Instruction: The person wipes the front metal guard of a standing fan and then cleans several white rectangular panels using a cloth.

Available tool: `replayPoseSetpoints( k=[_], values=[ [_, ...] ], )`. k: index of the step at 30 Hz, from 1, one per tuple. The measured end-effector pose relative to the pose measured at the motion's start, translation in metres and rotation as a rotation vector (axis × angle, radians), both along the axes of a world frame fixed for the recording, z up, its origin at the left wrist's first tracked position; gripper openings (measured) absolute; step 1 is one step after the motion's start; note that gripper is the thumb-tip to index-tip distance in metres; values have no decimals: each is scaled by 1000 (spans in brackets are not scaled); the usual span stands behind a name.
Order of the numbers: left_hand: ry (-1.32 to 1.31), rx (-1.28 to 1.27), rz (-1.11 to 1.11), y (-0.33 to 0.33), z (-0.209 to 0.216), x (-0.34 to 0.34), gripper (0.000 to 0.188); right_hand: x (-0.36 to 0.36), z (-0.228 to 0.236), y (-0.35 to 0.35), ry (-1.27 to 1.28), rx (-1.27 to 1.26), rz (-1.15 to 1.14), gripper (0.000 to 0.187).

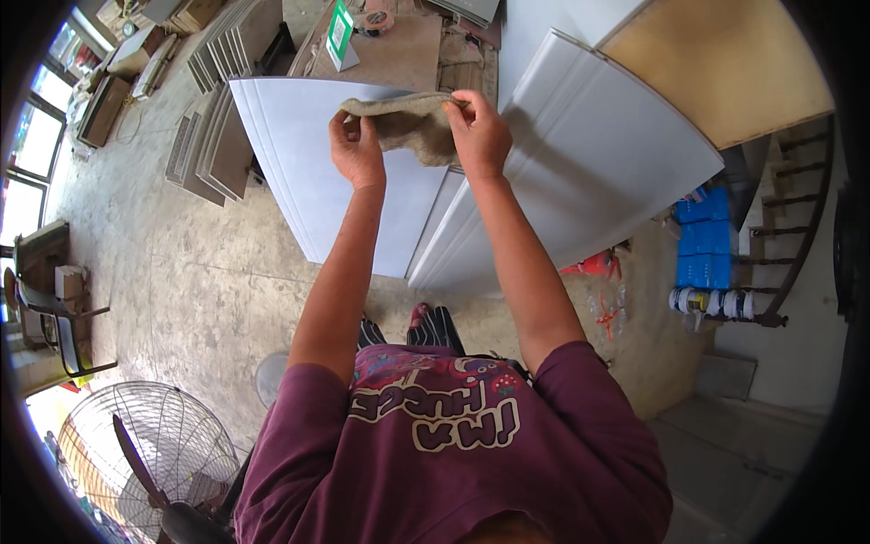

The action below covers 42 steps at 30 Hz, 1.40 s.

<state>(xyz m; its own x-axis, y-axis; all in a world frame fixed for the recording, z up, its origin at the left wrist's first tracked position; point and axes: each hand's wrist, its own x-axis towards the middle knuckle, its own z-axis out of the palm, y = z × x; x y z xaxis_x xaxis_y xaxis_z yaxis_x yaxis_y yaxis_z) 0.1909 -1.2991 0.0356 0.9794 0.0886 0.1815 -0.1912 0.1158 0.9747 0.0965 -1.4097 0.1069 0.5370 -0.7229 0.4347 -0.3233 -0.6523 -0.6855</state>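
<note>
Both my arms reach forward, and a grey-brown cloth (412, 127) hangs stretched between my hands. My left hand (359, 152) pinches its left end between thumb and fingers. The right end is gripped by my right hand (479, 134). The cloth's upper edge is bunched into a roll, and its lower part sags. Behind and below it lie large pale grey-white panels: a left panel (335, 181) and a right panel (598, 136), meeting along a ridged seam. The cloth hangs over the left panel's far part; whether it touches the panel I cannot tell.
A green and white stand-up sign (341, 36) and a roll of tape (374, 23) sit beyond the panels. Tile stacks (227, 145) lean at the left. A wire-caged fan (145, 453) stands near left. Blue boxes (703, 238) are by the stair railing. A tan board (716, 68) leans far right.
</note>
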Motion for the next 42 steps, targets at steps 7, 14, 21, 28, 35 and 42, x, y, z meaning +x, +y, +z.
replayPoseSetpoints(
  k=[7,14,21,28,35,42],
  values=[
    [-385,427,-202,-11,-38,12,75,34,-60,2,-274,37,63,31],
    [-390,616,-175,11,-39,46,77,51,-81,40,-60,-202,251,43],
    [-494,635,41,56,-36,138,73,114,-74,84,13,-290,464,52],
    [-388,531,52,85,-56,180,79,159,-81,115,55,-430,506,43],
    [-181,428,8,78,-102,142,84,129,-118,110,224,-503,506,45],
    [-233,511,-9,32,-94,86,83,83,-114,91,245,-389,362,69]
  ],
)
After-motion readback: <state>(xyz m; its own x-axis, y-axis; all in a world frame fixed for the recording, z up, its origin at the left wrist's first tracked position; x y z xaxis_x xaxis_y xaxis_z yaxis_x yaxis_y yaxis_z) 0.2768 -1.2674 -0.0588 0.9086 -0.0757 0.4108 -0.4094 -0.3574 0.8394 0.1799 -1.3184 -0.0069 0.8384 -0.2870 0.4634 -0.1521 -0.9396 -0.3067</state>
